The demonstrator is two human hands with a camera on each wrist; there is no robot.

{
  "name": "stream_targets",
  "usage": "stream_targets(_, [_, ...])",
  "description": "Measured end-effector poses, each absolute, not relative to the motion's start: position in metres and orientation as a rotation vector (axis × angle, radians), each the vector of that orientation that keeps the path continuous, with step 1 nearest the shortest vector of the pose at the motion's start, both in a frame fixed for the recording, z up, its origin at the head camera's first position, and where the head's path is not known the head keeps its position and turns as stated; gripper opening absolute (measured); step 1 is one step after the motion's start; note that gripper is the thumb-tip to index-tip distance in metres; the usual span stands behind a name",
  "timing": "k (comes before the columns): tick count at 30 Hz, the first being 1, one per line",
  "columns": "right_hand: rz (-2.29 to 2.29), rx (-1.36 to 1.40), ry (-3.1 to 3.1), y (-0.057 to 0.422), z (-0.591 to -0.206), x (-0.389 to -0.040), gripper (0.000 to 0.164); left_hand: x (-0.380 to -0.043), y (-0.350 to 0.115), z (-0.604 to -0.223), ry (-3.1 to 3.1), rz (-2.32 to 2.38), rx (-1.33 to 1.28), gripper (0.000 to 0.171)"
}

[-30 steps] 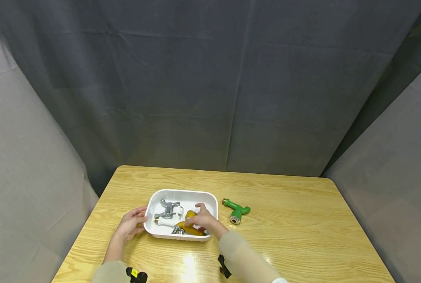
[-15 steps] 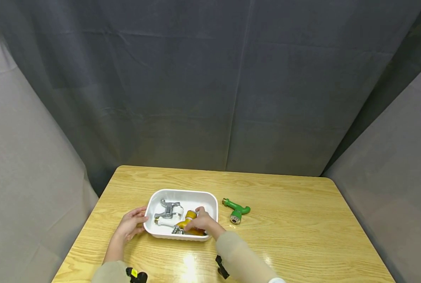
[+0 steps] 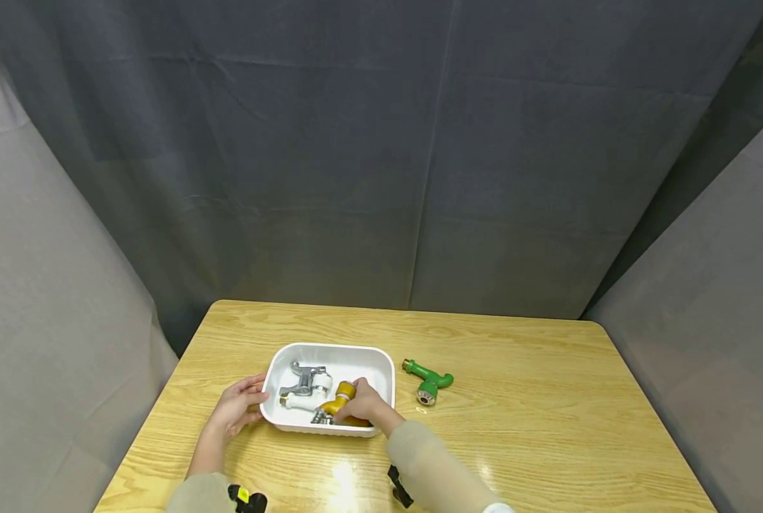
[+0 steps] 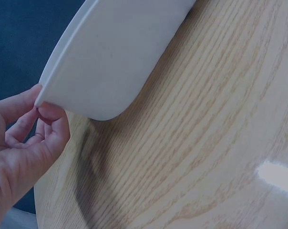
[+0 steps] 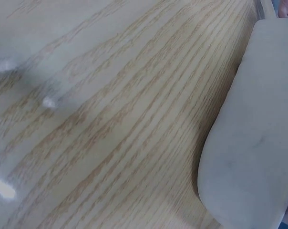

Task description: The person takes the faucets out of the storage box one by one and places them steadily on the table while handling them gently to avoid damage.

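So the change over the last second is small: the right hand (image 3: pixel 365 406) has settled lower over the mustard-yellow tap with a rounded head (image 3: pixel 346 390) near the right end of the tray. A second ago its forefinger stuck up away from the tap; now the fingers are bent down beside the head, with the thumb lower along the body. My read is that it's gone from reaching in to actually taking hold. That right grip looks wrapped round the yellow tap, though the fingertips are partly hidden, so no idea how firm it is. The right wrist view doesn't help, it's mostly bench.

Left hand (image 3: pixel 236 407) hasn't budged. Its grip pinches the rim of the white, round-cornered tray (image 3: pixel 330 347), which I'd guess steadies it, and the tray sits where it did.

The yellow tap is inside the tray, low on the right side. Left of it are the grey metal tap (image 3: pixel 305 382), the white tap with a brass-coloured end (image 3: pixel 303 403) and a small shiny chrome fitting (image 3: pixel 323 417). The green tap (image 3: pixel 429 373) is outside on the wood-grain bench (image 3: pixel 535 399), just right of the tray, unmoved.
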State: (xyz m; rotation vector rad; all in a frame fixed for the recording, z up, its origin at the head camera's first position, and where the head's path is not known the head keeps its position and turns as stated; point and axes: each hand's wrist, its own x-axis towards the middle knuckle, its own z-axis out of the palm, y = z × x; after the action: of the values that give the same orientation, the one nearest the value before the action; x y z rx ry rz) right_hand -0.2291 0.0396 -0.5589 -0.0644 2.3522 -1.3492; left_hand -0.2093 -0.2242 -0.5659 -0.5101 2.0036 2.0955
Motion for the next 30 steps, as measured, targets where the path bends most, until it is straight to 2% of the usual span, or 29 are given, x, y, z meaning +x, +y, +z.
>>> stream_targets(12, [-1.321, -0.148, 2.393, 0.0392, -0.5607, -0.2286, 0.063, -0.2092, -0.2236, -0.5668, 2.020, 2.095, -0.508, 0.050])
stream_targets(21, [-1.107, -0.271, 2.556, 0.0370, -0.5594, -0.2269, 0.074, -0.2088, -0.2234, -0.5660, 2.017, 2.092, -0.513, 0.050])
stream_targets(30, [-0.962, -0.356, 2.680, 0.0369, -0.5551, -0.2258, 0.074, -0.2085, -0.2243, -0.5663, 1.964, 2.138, -0.495, 0.052])
